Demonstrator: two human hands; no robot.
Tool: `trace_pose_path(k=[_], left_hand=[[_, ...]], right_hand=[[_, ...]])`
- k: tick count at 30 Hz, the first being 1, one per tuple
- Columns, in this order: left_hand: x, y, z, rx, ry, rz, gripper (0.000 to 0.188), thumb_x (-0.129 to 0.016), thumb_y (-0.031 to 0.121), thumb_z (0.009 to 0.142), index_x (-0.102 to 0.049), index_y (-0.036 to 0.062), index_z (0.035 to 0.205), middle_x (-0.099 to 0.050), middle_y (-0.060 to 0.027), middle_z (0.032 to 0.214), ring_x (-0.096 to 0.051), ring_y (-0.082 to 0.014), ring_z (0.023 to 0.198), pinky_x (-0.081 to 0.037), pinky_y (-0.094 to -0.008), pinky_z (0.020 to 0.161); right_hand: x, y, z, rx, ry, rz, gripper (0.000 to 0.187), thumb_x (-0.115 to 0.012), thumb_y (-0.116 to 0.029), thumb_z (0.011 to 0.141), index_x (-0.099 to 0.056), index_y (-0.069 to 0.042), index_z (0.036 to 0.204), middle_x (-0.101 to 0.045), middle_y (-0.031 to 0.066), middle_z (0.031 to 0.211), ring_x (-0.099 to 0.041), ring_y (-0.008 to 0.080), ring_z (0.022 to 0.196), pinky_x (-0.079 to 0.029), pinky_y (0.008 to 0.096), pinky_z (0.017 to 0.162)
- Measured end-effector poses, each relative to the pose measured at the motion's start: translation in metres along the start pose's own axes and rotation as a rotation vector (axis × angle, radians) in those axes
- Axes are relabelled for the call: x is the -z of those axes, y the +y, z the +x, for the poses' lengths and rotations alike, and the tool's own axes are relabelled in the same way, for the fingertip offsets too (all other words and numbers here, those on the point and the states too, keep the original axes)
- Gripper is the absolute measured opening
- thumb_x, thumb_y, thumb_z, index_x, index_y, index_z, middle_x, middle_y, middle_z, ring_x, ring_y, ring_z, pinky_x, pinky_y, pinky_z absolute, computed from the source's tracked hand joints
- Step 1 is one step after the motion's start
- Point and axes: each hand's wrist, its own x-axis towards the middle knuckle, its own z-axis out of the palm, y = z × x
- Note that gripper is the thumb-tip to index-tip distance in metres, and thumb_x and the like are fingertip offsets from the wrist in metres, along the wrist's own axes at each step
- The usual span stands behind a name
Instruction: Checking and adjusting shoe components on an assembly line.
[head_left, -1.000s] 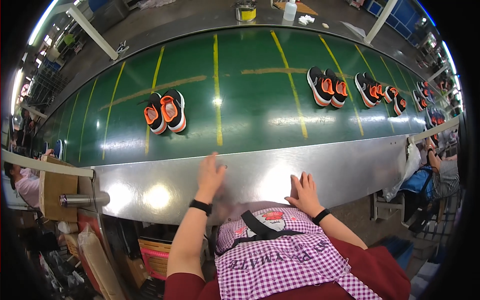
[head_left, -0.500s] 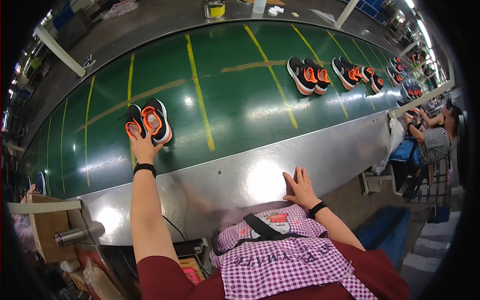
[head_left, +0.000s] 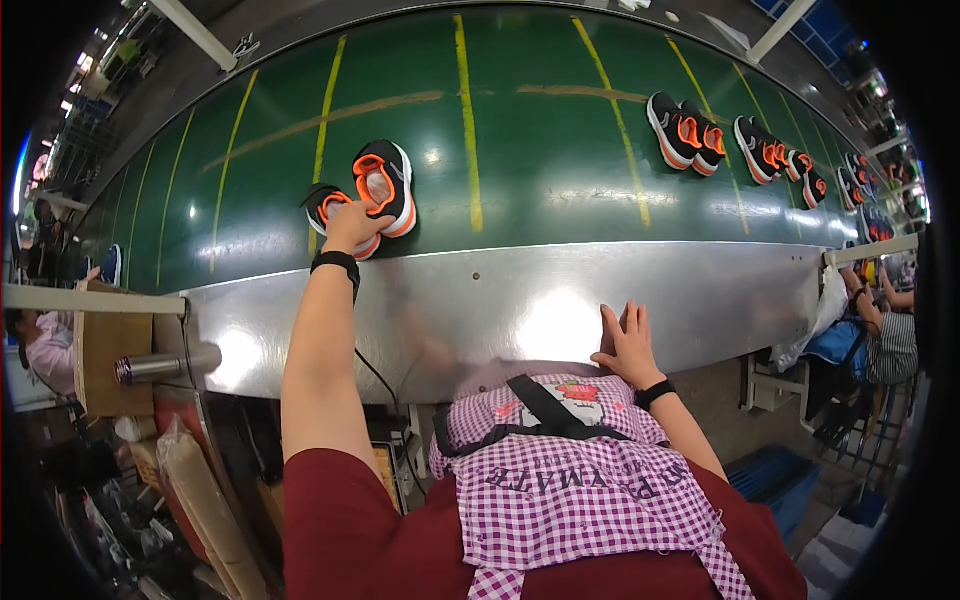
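Observation:
On the green belt (head_left: 560, 180) in front of me is a pair of black sneakers with orange linings and white-and-orange soles. My left hand (head_left: 352, 226) grips the left sneaker (head_left: 318, 200) at its heel opening, fingers reaching inside. That sneaker lies askew, toe pointing away to the left and heel near the belt's close edge. The right sneaker (head_left: 402, 190) stands beside it, touching or nearly touching my thumb. My right hand (head_left: 628, 345) holds nothing; its fingers are spread at the near edge of the metal ledge (head_left: 460, 310).
More black-and-orange sneakers (head_left: 685, 135) stand in pairs farther right along the belt. Yellow stripes (head_left: 466, 120) cross it. At left are a steel flask (head_left: 168, 364) and a cardboard box (head_left: 112, 350). A co-worker in a striped top (head_left: 890, 348) sits at far right.
The view has shifted, so the belt sits higher in it. My left hand has turned the left sneaker, swinging its heel toward me and rightward. My right hand stays by the ledge.

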Motion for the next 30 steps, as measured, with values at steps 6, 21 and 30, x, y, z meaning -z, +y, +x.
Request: trace_pose_path(k=[6, 21, 30], left_hand=[[-0.014, 0.046, -0.090, -0.168, 0.127, 0.078, 0.045, -0.066, 0.045, 0.069, -0.066, 0.0119, 0.100, -0.065, -0.0115, 0.084, -0.060, -0.0287, 0.086, -0.047, -0.0412, 0.071], [-0.057, 0.138, -0.254, -0.376, 0.115, -0.012, 0.040, -0.068, 0.033, 0.074, -0.061, 0.0099, 0.106, -0.059, -0.0100, 0.076, -0.059, -0.0262, 0.075, -0.044, -0.0358, 0.065], [-0.076, 0.174, -0.186, -0.545, 0.529, -0.162, 0.024, -0.054, 0.007, 0.073, -0.060, 0.0030, 0.096, -0.055, -0.0107, 0.085, -0.054, -0.0286, 0.086, -0.045, -0.0378, 0.073]], right_hand=[[0.003, -0.004, -0.003, -0.017, -0.034, -0.031, 0.091, -0.078, -0.032, 0.064, -0.028, -0.023, 0.140, -0.016, 0.0311, 0.141, -0.019, 0.0524, 0.128, -0.026, 0.0568, 0.100], [0.059, -0.088, 0.060, 0.246, -0.251, 0.548, 0.054, -0.059, -0.031, 0.084, -0.042, -0.001, 0.126, -0.062, 0.0199, 0.083, -0.060, 0.0368, 0.078, -0.047, 0.0424, 0.072], [-0.003, -0.120, 0.089, 0.592, 0.036, 0.373, 0.045, -0.053, -0.014, 0.080, -0.039, 0.001, 0.120, -0.062, 0.0216, 0.074, -0.060, 0.0386, 0.069, -0.047, 0.0465, 0.060]])
